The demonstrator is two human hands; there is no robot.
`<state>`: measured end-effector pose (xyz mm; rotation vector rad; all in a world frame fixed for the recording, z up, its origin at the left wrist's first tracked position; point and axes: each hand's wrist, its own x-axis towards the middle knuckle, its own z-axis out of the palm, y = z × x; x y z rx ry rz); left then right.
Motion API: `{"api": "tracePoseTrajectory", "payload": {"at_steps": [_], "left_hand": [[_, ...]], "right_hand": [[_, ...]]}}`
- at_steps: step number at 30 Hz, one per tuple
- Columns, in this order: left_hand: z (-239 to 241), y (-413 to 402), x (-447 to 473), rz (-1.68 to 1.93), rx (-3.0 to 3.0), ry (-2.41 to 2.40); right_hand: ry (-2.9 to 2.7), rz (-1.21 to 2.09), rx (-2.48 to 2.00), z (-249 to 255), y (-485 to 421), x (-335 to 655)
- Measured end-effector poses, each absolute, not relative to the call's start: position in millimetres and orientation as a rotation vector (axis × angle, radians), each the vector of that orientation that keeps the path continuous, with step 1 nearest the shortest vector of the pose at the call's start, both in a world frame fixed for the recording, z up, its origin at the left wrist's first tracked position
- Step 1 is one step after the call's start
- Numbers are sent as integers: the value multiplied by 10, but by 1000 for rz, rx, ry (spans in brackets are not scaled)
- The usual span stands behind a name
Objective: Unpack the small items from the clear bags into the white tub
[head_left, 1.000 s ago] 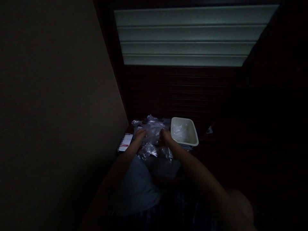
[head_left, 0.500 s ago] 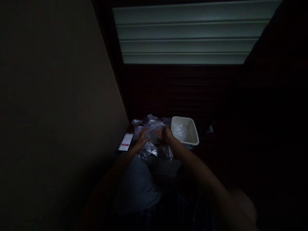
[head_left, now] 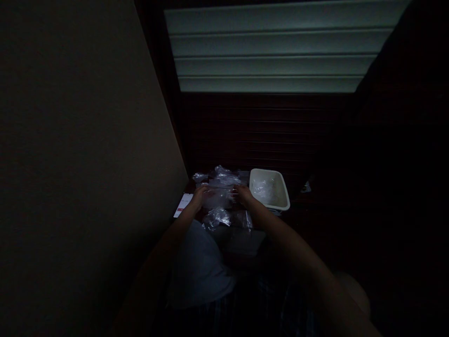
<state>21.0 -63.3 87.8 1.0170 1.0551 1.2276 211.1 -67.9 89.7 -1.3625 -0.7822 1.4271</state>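
Observation:
The scene is very dark. My left hand (head_left: pixel 197 196) and my right hand (head_left: pixel 243 194) reach forward into a heap of clear plastic bags (head_left: pixel 219 180) on a dark surface. Between them they hold a crinkled clear plastic bag (head_left: pixel 217 196), the left hand at its left edge, the right hand at its right edge, fingers curled on the film. More clear bags (head_left: pixel 217 217) lie nearer to me, under my wrists.
A white plastic tub (head_left: pixel 280 199) with clear film inside stands just right of the heap. A white card with red print (head_left: pixel 182 206) lies at the left by a beige wall (head_left: pixel 87 164). Light window blinds (head_left: pixel 277 47) hang behind. Pale cloth (head_left: pixel 199 267) covers my lap.
My left hand, open with fingers spread half a second ago, has moved left and closed on the bag's edge. My right hand stays at the bag's right edge.

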Motion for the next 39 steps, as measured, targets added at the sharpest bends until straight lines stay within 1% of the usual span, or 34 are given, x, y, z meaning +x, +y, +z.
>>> {"api": "tracePoseTrajectory", "payload": {"at_steps": [4, 7, 14, 17, 20, 23, 27, 34, 39], "left_hand": [[1049, -651, 208, 1098, 873, 858], [1131, -675, 188, 1003, 874, 802], [1198, -700, 193, 847, 925, 838], [1224, -688, 215, 921, 878, 886], [1235, -672, 212, 998, 812, 793], [1194, -672, 197, 986, 809, 707], [1047, -696, 207, 931, 937, 753], [869, -645, 230, 1072, 1068, 940], [857, -608, 202, 1083, 1060, 931]], "right_hand": [[-1015, 1068, -1315, 965, -704, 2080], [-1231, 975, -1180, 1030, -744, 2093], [-1431, 1200, -1181, 972, -735, 2125], [-1424, 1282, -1114, 943, -698, 2107], [-1270, 1333, -1079, 1010, -712, 2093], [-1152, 1307, -1102, 1133, -756, 2099], [-1076, 1203, -1148, 1217, -770, 2141], [-1104, 1173, -1206, 1143, -753, 2230], [-1102, 1226, -1177, 1101, -750, 2256]]}}
